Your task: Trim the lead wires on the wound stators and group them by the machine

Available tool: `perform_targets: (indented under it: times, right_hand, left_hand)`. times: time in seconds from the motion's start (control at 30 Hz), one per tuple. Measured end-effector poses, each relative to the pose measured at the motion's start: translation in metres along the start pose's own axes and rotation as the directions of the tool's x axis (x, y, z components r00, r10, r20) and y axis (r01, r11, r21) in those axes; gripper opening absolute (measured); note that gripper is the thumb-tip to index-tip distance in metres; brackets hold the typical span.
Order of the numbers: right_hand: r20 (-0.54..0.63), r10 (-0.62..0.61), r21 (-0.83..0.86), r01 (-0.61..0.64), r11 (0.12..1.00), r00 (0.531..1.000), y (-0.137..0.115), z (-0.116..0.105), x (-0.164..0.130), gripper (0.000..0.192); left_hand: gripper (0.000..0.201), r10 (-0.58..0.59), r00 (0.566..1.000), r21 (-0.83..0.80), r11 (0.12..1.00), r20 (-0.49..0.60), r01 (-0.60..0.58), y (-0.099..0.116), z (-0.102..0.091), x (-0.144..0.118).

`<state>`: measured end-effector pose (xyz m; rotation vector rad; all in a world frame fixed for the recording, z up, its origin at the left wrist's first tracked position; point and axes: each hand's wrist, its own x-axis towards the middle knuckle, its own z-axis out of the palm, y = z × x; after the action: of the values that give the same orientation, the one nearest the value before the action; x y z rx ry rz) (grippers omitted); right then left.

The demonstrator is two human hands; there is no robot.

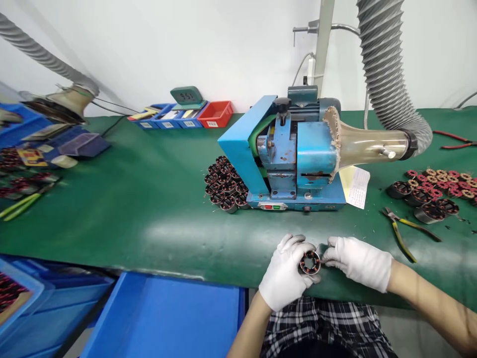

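Observation:
My left hand [286, 272], in a white glove, is wrapped round a motor stator [310, 262], a metal ring with copper windings inside. Its round opening faces up toward me, above the front edge of the green bench. My right hand [356, 262], gloved too, is at the ring's right side with thumb and fingers pinched together. Whether anything small is between those fingertips is hidden. Beyond my hands stands a blue belt-driven machine [316, 144] with red and green buttons. Several similar stators [228, 187] are grouped against its left side.
Yellow-handled cutting pliers [400, 238] lie at right, near several larger stators [429, 212] and a pile of red and tan wound rings [443, 183]. A grey hose [387, 64] meets the machine's nozzle. A blue bin [167, 313] stands below the bench edge; a red tray [216, 113] is behind.

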<state>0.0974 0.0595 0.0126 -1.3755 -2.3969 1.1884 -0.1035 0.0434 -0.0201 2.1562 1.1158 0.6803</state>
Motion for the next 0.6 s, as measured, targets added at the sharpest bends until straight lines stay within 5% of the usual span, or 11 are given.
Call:
perform_targets:
  times: [0.13,0.3,0.43,0.6]
  right_hand:
    - [0.005,-0.005,-0.083,0.005,0.997,1.0,0.019,-0.025,-0.009,0.025]
    - [-0.114,0.123,-0.106,-0.135,0.985,0.986,0.024,-0.049,-0.024,0.025]
    - [-0.222,0.022,-0.12,-0.05,0.992,0.975,0.003,-0.026,-0.016,0.022]
    - [-0.07,-0.124,-0.455,0.079,0.887,0.99,-0.019,0.006,0.005,0.027]
  left_hand:
    - [0.046,-0.007,1.0,-0.01,1.0,0.025,0.007,-0.003,0.0,-0.002]
    - [0.057,0.021,1.0,-0.021,1.0,0.007,-0.021,-0.002,-0.002,-0.005]
    - [0.063,-0.022,0.997,-0.005,1.0,-0.08,0.022,-0.002,0.002,-0.005]
    - [0.06,0.048,0.991,0.06,0.997,-0.129,-0.041,-0.01,0.008,-0.006]
